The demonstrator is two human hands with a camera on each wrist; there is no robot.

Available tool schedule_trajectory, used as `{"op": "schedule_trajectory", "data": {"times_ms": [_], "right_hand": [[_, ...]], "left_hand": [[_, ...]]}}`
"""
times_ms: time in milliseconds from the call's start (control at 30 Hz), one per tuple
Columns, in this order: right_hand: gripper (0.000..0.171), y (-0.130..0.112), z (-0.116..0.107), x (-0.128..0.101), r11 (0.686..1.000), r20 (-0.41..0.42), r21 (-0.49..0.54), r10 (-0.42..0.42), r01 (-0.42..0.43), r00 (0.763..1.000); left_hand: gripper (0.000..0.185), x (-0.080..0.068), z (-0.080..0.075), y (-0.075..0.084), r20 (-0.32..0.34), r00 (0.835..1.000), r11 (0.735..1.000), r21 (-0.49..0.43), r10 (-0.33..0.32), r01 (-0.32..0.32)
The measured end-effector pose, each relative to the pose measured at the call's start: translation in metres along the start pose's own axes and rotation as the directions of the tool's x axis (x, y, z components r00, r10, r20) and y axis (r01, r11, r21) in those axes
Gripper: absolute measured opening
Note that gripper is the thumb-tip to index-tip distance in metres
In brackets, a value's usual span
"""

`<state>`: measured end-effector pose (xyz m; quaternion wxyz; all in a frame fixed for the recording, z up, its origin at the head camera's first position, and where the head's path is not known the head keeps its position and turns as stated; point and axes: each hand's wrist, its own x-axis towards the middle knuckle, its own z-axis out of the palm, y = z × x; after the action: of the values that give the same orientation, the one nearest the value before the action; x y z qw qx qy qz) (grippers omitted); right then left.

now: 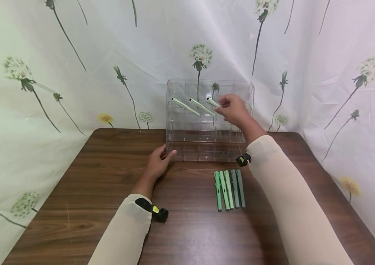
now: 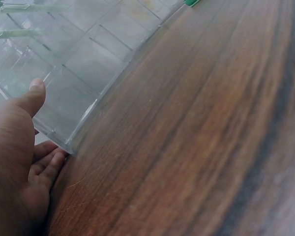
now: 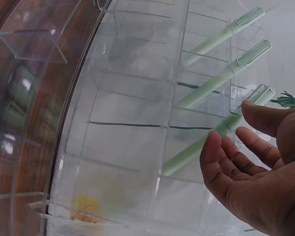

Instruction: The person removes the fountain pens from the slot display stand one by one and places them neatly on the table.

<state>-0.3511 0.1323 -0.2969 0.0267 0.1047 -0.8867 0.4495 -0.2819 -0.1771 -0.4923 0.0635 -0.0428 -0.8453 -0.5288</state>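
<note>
A clear acrylic tiered rack (image 1: 190, 127) stands at the back of the table, divided into small compartments. My left hand (image 1: 157, 163) holds its lower left corner, thumb in front and fingers round the edge. Three pale green capped pens lean in a row in an upper tier: a left pen (image 1: 178, 103), a middle pen (image 1: 195, 104) and a right pen (image 3: 187, 157). My right hand (image 1: 235, 110) is at the right pen, fingers loosely bent and spread apart from the thumb. The thumb tip is by the pen's clip; whether it touches cannot be told.
On the brown wooden table (image 1: 108, 191), several capped pens lie side by side in front of the rack: bright and light green pens (image 1: 224, 191) at left, grey-green pens (image 1: 241, 189) at right. A dandelion-print curtain (image 1: 161, 44) hangs behind and beside the table.
</note>
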Motion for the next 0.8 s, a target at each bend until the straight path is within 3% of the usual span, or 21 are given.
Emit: {"op": "schedule_trajectory", "data": {"times_ms": [233,800], "right_hand": [[0.026,0.0025,0.0063,-0.0004,0.999,-0.034,0.041,0.036,-0.035,0.999],[0.024,0.0049,0.0106,0.0019,0.998,-0.109,0.061,-0.013,0.020,0.994]], "left_hand": [[0.061,-0.0009,0.0010,0.0015,-0.003,1.000,1.000,-0.004,0.007,-0.007],[0.063,-0.0030,-0.0012,0.0053,-0.002,1.000,1.000,-0.009,-0.018,0.018]]}}
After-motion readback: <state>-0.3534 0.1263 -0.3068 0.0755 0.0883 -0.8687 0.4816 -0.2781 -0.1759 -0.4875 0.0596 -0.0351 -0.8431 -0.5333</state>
